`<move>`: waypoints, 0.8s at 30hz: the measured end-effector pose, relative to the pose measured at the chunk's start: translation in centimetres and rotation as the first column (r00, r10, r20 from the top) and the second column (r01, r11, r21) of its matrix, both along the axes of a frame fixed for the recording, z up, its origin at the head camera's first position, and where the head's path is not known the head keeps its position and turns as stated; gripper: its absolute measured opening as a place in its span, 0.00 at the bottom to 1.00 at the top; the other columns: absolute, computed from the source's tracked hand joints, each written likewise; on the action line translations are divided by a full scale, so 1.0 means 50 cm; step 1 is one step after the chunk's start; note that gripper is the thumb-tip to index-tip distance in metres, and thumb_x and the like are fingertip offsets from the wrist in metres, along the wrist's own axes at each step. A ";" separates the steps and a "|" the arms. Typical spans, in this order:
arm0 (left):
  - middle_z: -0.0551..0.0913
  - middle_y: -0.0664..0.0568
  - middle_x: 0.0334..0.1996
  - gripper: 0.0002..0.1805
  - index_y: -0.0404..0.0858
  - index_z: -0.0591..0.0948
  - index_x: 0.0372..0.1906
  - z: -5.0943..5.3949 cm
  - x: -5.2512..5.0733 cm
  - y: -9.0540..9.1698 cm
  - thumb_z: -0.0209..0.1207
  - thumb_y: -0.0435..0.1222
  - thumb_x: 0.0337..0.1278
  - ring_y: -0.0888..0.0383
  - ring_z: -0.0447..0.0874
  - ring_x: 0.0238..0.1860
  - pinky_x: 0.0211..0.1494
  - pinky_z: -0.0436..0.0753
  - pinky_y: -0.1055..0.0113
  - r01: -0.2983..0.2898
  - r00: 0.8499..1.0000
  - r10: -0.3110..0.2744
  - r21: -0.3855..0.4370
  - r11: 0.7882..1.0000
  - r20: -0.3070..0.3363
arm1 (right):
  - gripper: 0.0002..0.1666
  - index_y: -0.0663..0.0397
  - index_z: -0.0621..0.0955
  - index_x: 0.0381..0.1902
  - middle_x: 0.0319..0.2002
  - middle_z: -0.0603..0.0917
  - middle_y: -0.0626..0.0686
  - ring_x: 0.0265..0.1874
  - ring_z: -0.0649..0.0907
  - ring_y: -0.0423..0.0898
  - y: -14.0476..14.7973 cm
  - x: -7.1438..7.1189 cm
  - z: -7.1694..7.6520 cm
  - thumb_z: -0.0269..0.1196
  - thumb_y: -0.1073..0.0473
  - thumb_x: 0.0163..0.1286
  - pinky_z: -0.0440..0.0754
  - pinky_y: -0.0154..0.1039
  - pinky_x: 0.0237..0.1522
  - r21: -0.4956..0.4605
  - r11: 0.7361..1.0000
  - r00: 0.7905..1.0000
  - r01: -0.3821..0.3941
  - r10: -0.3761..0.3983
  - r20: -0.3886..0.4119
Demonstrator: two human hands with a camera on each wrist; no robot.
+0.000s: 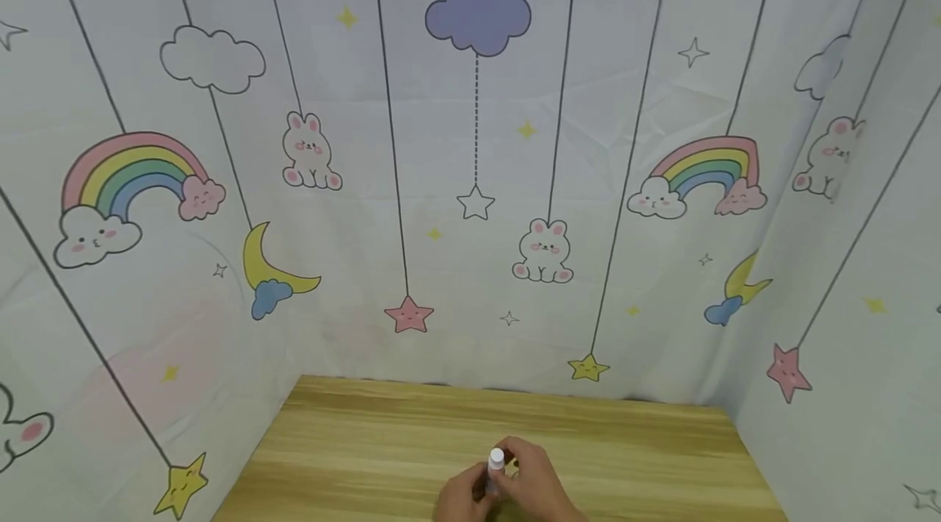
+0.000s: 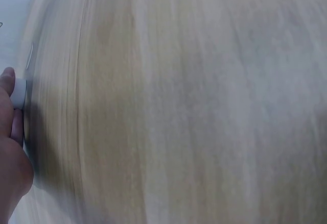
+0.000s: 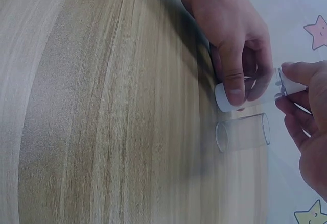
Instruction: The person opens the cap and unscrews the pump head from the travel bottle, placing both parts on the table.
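Note:
Between my two hands is a small clear bottle (image 3: 267, 92) with a white base and a white top (image 1: 497, 457). My left hand (image 1: 463, 496) grips it low down, thumb and fingers around the body by the white base (image 3: 222, 98). At the other end, my right hand (image 3: 312, 101) pinches the white top between thumb and fingers. A clear hollow tube (image 3: 244, 133) stands on the table right beside the bottle. In the left wrist view only part of my left hand (image 2: 11, 142) shows at the edge, with a white piece of the bottle (image 2: 19, 93).
The wood-grain table (image 1: 353, 440) runs back to a white cloth backdrop (image 1: 456, 359) printed with rainbows, rabbits and stars. Cloth also hangs along the left and right sides.

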State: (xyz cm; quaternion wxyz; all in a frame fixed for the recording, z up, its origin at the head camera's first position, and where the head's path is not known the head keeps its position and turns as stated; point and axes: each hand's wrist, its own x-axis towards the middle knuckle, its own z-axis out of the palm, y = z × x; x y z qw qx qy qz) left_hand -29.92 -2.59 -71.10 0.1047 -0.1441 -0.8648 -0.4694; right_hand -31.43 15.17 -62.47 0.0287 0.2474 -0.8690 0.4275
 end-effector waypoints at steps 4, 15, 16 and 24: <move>0.93 0.51 0.45 0.20 0.43 0.88 0.56 -0.001 -0.001 -0.002 0.75 0.33 0.57 0.62 0.90 0.43 0.44 0.88 0.63 0.017 1.000 -0.017 0.004 1.000 0.014 | 0.04 0.46 0.85 0.40 0.35 0.85 0.36 0.36 0.83 0.35 -0.001 0.002 -0.003 0.72 0.59 0.71 0.84 0.42 0.39 -0.007 1.000 1.000 0.003 -0.003 0.010; 0.92 0.51 0.43 0.21 0.41 0.87 0.56 0.002 0.000 0.002 0.75 0.31 0.56 0.62 0.90 0.42 0.43 0.88 0.63 -0.001 1.000 0.001 -0.005 1.000 0.009 | 0.08 0.43 0.84 0.39 0.35 0.86 0.37 0.36 0.82 0.35 -0.002 0.003 -0.003 0.74 0.60 0.68 0.84 0.45 0.39 -0.007 1.000 1.000 0.016 -0.016 -0.017; 0.92 0.51 0.43 0.21 0.41 0.87 0.56 0.003 0.001 0.002 0.75 0.31 0.56 0.62 0.90 0.42 0.42 0.88 0.63 -0.001 1.000 0.001 -0.001 1.000 0.015 | 0.08 0.43 0.84 0.39 0.35 0.86 0.38 0.36 0.82 0.35 -0.002 0.003 -0.004 0.75 0.60 0.68 0.85 0.46 0.39 -0.008 1.000 1.000 0.016 -0.016 -0.022; 0.92 0.52 0.43 0.22 0.41 0.87 0.57 0.002 -0.001 0.002 0.75 0.32 0.57 0.61 0.90 0.42 0.42 0.88 0.63 0.000 0.999 -0.001 0.001 1.000 0.034 | 0.09 0.43 0.84 0.39 0.35 0.87 0.40 0.37 0.83 0.36 0.000 0.000 -0.010 0.75 0.60 0.69 0.84 0.43 0.39 -0.029 1.000 1.000 0.008 -0.008 -0.016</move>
